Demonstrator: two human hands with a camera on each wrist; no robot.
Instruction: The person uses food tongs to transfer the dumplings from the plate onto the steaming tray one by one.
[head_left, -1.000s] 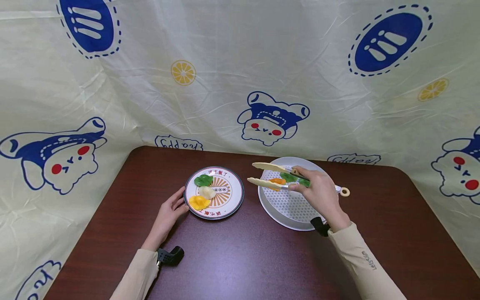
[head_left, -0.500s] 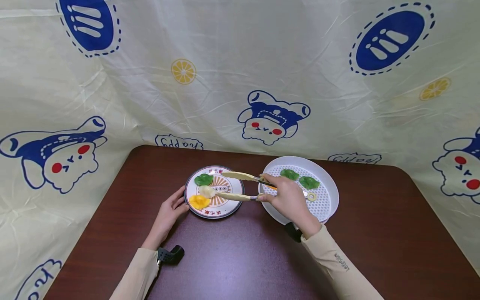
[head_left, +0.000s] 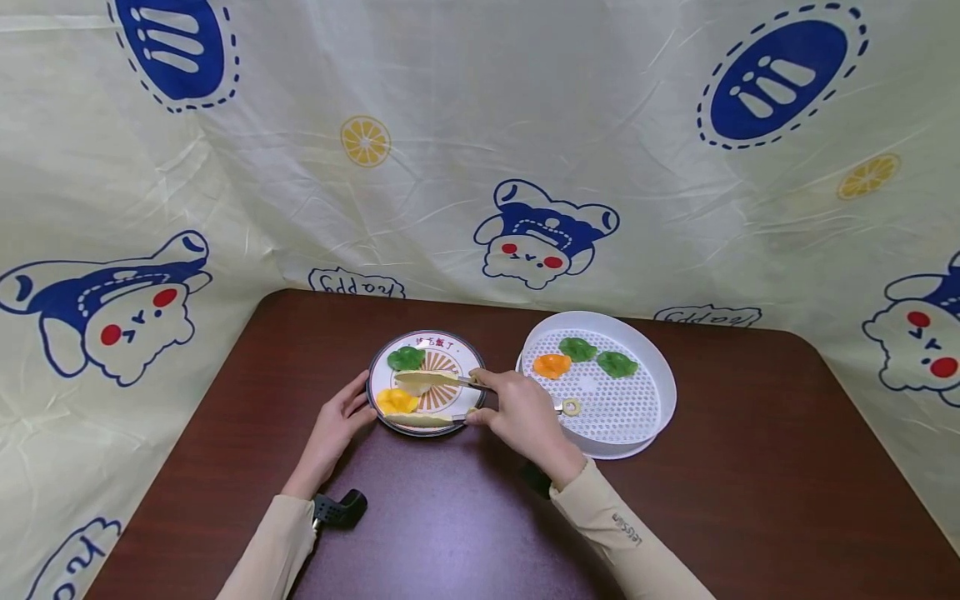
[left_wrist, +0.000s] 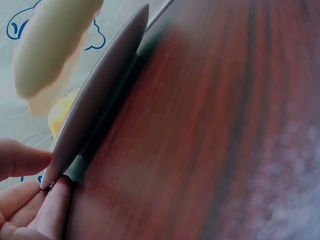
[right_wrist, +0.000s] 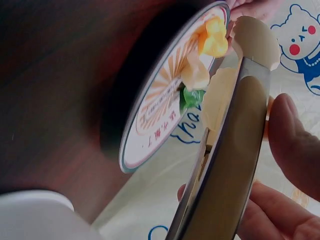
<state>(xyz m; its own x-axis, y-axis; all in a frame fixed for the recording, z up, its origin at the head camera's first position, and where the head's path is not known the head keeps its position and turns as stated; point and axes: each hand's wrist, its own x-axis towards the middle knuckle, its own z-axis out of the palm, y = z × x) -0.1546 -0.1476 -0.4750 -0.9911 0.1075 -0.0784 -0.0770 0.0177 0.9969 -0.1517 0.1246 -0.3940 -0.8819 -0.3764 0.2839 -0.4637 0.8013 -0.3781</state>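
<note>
My left hand (head_left: 333,425) pinches the left rim of a round patterned plate (head_left: 467,362), thumb above and fingers beneath in the left wrist view. Along the plate's left side lie a green dumpling (head_left: 406,358), a whitish dumpling (right_wrist: 194,72) and a yellow dumpling (head_left: 396,402). My right hand (head_left: 525,412) grips food tongs (right_wrist: 232,150) with pale scalloped tips. The tongs are spread over the plate; one tip partly covers the whitish dumpling in the head view, the other is beside the yellow one. Whether they touch either dumpling, I cannot tell.
Right of the plate stands a round white perforated tray (head_left: 600,417) with an orange dumpling (head_left: 552,366) and two green dumplings (head_left: 617,364) in it. The dark wooden table (head_left: 750,467) backs onto a printed cloth (head_left: 420,225).
My right hand has swung the tongs left from above the white tray to over the plate. The orange dumpling has stayed in the tray. My left hand keeps its hold on the rim.
</note>
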